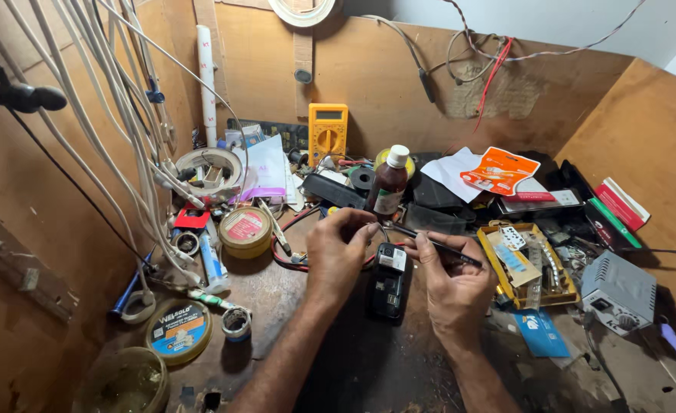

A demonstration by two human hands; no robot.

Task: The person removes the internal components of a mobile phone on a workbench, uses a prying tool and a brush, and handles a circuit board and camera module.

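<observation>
Two forearms framed a small black device (389, 284) as the left hand (338, 248) pinched something unseen above it, the right hand (452, 283) gripping a dark probe (437, 246), apparently mid-repair, steady aim needed next.

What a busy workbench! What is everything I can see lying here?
small device: one, black, bench centre, between the hands
thin tool: one, dark, in the right hand, tip toward the left fingers
multimeter: one, yellow, leaning on the back wall
bottle: one, brown with white cap, behind the hands
round tins: two, yellowish, left of the hands
tray: one, yellow, holding small parts, right of the hands
grey box: one, far right
packet: one, orange, back right
cables: many, white, hanging at left
wooden bench: one, brown
left hand: one, fingers pinched above the device
right hand: one, holding the thin tool
</observation>
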